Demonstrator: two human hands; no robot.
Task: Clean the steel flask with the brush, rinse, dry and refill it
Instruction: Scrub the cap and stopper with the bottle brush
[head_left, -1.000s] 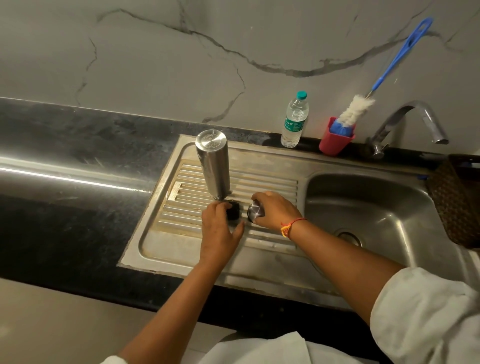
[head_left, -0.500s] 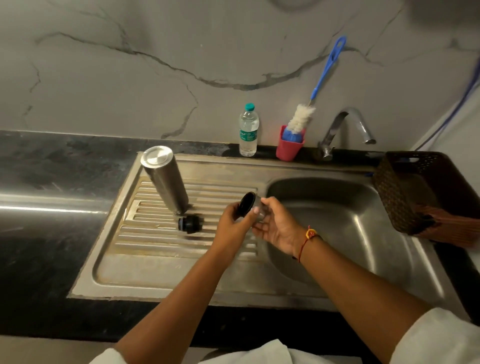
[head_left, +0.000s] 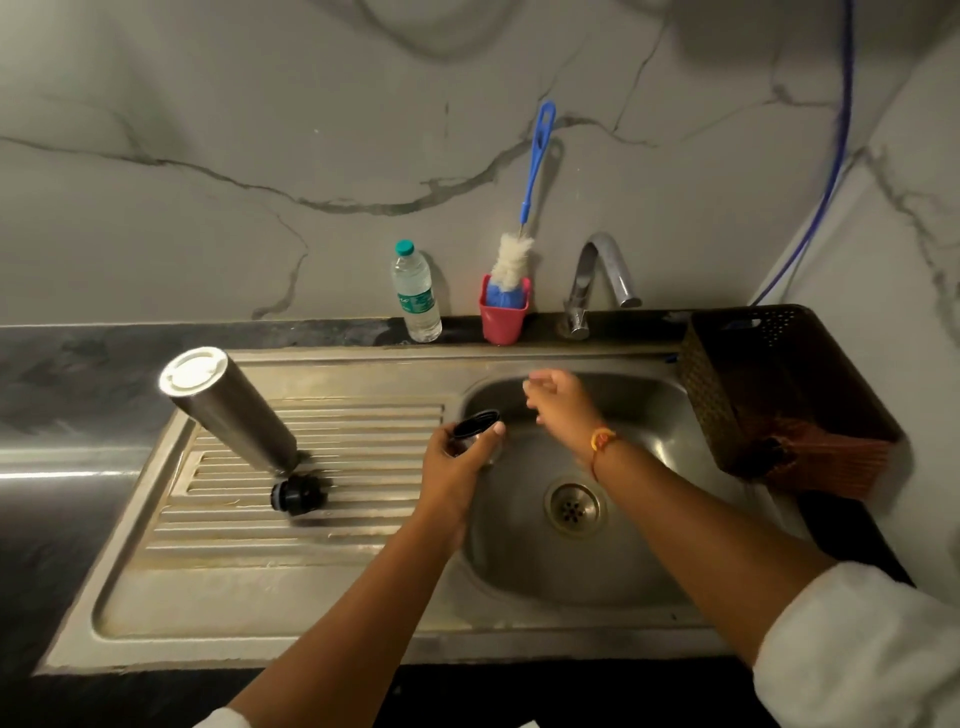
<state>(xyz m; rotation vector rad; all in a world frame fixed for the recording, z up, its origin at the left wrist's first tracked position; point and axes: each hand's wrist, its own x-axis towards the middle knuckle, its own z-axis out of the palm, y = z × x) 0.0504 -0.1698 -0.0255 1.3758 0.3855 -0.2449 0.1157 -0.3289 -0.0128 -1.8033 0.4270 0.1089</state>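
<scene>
A brown perforated basket (head_left: 706, 395) sits at the right edge of the counter (head_left: 62, 374), holding perhaps a reddish cloth (head_left: 831, 457); a blue cord (head_left: 837, 156) hangs behind.

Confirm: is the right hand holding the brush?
No: the brush stands in the red cup at the wall, while the right hand hovers empty above the sink.

Silver flask (head_left: 234, 410); blue-handled white brush (head_left: 511, 257); red cup (head_left: 503, 325); grey-veined marble wall (head_left: 260, 156)
</scene>
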